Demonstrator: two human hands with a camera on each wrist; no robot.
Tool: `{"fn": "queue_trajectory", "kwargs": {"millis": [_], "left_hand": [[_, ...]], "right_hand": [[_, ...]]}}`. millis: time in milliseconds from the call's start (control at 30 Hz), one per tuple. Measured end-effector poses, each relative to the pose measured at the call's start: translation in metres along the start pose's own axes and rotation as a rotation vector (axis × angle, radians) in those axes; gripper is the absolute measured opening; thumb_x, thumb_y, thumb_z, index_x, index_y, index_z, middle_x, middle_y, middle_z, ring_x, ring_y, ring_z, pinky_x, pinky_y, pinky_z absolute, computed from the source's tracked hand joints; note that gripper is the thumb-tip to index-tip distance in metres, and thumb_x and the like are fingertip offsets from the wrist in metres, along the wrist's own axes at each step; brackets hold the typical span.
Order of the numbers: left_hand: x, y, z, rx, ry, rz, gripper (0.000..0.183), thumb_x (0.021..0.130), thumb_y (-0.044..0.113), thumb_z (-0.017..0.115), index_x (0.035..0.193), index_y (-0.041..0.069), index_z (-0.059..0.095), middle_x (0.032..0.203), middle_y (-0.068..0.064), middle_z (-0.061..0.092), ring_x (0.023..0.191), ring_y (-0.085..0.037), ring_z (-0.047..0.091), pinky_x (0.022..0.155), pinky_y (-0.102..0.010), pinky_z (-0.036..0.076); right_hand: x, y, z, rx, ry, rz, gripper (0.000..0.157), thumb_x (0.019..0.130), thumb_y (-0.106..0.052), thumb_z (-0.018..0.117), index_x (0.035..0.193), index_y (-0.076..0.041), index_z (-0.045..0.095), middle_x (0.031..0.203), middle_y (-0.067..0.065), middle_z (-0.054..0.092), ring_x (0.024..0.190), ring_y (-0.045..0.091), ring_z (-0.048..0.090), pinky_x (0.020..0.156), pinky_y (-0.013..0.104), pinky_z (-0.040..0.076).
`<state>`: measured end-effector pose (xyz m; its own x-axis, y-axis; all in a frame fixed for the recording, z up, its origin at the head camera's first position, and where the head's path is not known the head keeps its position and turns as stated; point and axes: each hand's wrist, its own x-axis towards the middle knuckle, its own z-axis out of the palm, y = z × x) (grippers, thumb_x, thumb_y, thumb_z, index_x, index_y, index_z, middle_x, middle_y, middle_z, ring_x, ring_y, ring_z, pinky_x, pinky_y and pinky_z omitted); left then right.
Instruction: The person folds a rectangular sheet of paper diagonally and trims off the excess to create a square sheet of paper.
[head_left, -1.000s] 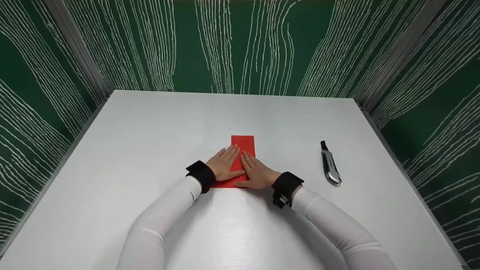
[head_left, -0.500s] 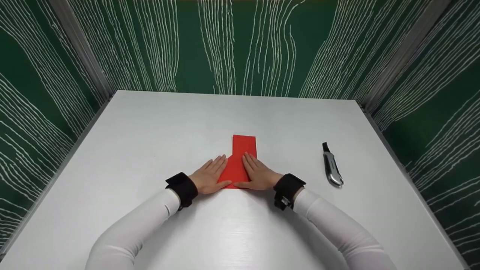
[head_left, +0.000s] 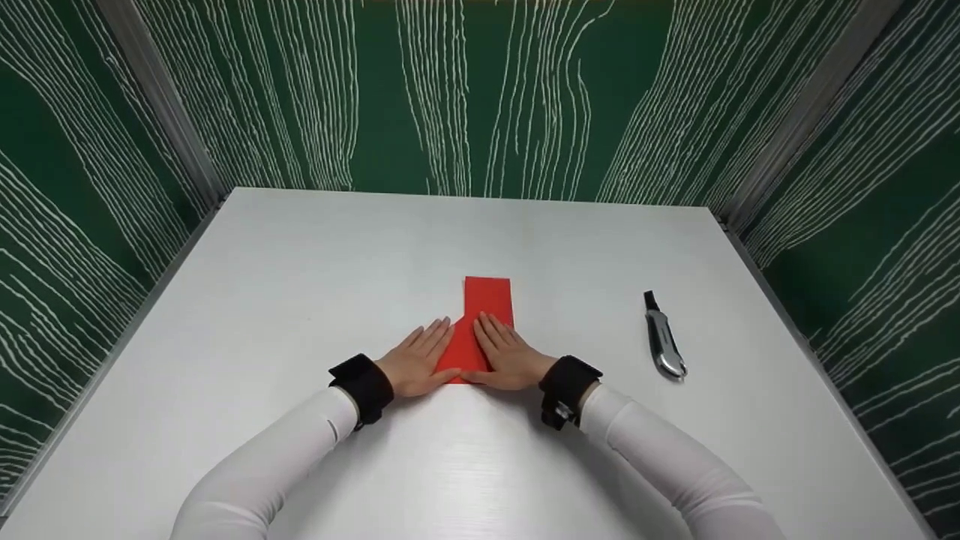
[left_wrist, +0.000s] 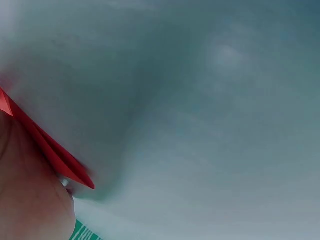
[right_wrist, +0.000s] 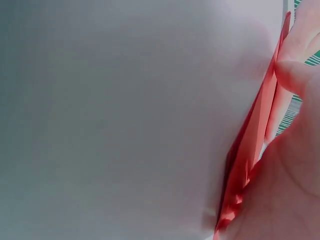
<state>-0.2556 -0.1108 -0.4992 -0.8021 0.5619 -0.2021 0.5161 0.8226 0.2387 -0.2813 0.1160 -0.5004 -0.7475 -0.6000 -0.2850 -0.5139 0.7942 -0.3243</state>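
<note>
A folded red paper (head_left: 487,296) lies on the white table, its upper part a narrow upright strip and its lower part flaring out to the left. My left hand (head_left: 415,362) rests flat on the lower left flap, fingers straight. On the right part of the paper my right hand (head_left: 510,360) presses with extended fingers, its thumb tip close to the left thumb near the bottom edge. In the left wrist view, layered paper edges (left_wrist: 55,152) show beside the palm. Folded layers of the paper (right_wrist: 257,117) also show under the hand in the right wrist view.
A grey and black utility knife (head_left: 664,337) lies on the table to the right of the hands. The white table (head_left: 337,255) is bordered by green walls (head_left: 390,97) with white wavy lines.
My left hand has moved left and toward me off the strip, onto the lower left flap. My right hand has shifted slightly left on the paper.
</note>
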Motion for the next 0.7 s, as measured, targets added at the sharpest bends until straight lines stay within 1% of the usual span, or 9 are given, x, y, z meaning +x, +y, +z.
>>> {"fn": "queue_trajectory", "kwargs": {"millis": [233, 300, 400, 467, 567, 667, 700], "left_hand": [[0.002, -0.004, 0.005, -0.011, 0.01, -0.003, 0.078, 0.108, 0.048, 0.037, 0.164, -0.001, 0.011, 0.174, -0.017, 0.01, 0.163, -0.032, 0.009, 0.134, -0.048, 0.011], [0.003, -0.004, 0.006, -0.009, 0.002, -0.007, 0.08, 0.108, 0.05, 0.035, 0.164, 0.0, 0.008, 0.175, -0.016, 0.007, 0.164, -0.03, 0.007, 0.134, -0.047, 0.01], [0.001, -0.004, 0.004, -0.027, 0.01, -0.002, 0.079, 0.108, 0.048, 0.038, 0.164, -0.001, 0.01, 0.174, -0.017, 0.009, 0.163, -0.032, 0.008, 0.134, -0.048, 0.01], [0.001, -0.002, 0.002, -0.03, 0.006, -0.001, 0.078, 0.108, 0.047, 0.038, 0.163, -0.001, 0.01, 0.174, -0.017, 0.009, 0.163, -0.033, 0.008, 0.134, -0.049, 0.01], [-0.001, 0.0, 0.0, -0.049, 0.019, 0.004, 0.077, 0.108, 0.044, 0.041, 0.162, -0.003, 0.014, 0.173, -0.019, 0.012, 0.163, -0.035, 0.011, 0.133, -0.051, 0.012], [-0.001, -0.001, 0.001, -0.047, 0.006, -0.005, 0.079, 0.108, 0.047, 0.039, 0.163, -0.002, 0.01, 0.174, -0.017, 0.009, 0.163, -0.033, 0.008, 0.134, -0.049, 0.009], [-0.001, -0.002, 0.003, -0.053, 0.011, -0.004, 0.079, 0.108, 0.047, 0.039, 0.163, -0.001, 0.011, 0.174, -0.017, 0.009, 0.163, -0.033, 0.009, 0.134, -0.049, 0.009]], "right_hand": [[0.001, 0.006, -0.001, -0.022, -0.023, 0.003, 0.1, 0.1, -0.067, 0.043, 0.165, -0.007, -0.002, 0.175, 0.012, -0.009, 0.164, 0.034, -0.007, 0.134, 0.052, 0.006], [-0.001, 0.009, -0.001, -0.02, -0.027, -0.002, 0.099, 0.1, -0.067, 0.043, 0.165, -0.008, -0.002, 0.175, 0.012, -0.01, 0.163, 0.034, -0.008, 0.134, 0.052, 0.006], [-0.004, 0.014, -0.002, -0.012, -0.024, -0.006, 0.099, 0.1, -0.066, 0.044, 0.165, -0.008, -0.002, 0.175, 0.012, -0.009, 0.163, 0.035, -0.008, 0.134, 0.053, 0.006], [-0.008, 0.02, -0.004, -0.002, -0.018, -0.004, 0.1, 0.1, -0.066, 0.045, 0.165, -0.008, -0.002, 0.175, 0.012, -0.009, 0.163, 0.036, -0.007, 0.133, 0.055, 0.007], [-0.017, 0.031, -0.005, 0.016, -0.008, 0.0, 0.1, 0.099, -0.065, 0.047, 0.165, -0.007, -0.001, 0.175, 0.013, -0.007, 0.163, 0.037, -0.006, 0.133, 0.057, 0.008], [-0.027, 0.044, -0.007, 0.049, -0.004, 0.009, 0.101, 0.098, -0.065, 0.049, 0.165, -0.008, 0.0, 0.175, 0.014, -0.006, 0.163, 0.038, -0.005, 0.132, 0.058, 0.007], [-0.03, 0.049, -0.008, 0.056, -0.001, 0.01, 0.101, 0.098, -0.065, 0.049, 0.166, -0.008, 0.001, 0.175, 0.014, -0.006, 0.163, 0.038, -0.005, 0.132, 0.058, 0.007]]}}
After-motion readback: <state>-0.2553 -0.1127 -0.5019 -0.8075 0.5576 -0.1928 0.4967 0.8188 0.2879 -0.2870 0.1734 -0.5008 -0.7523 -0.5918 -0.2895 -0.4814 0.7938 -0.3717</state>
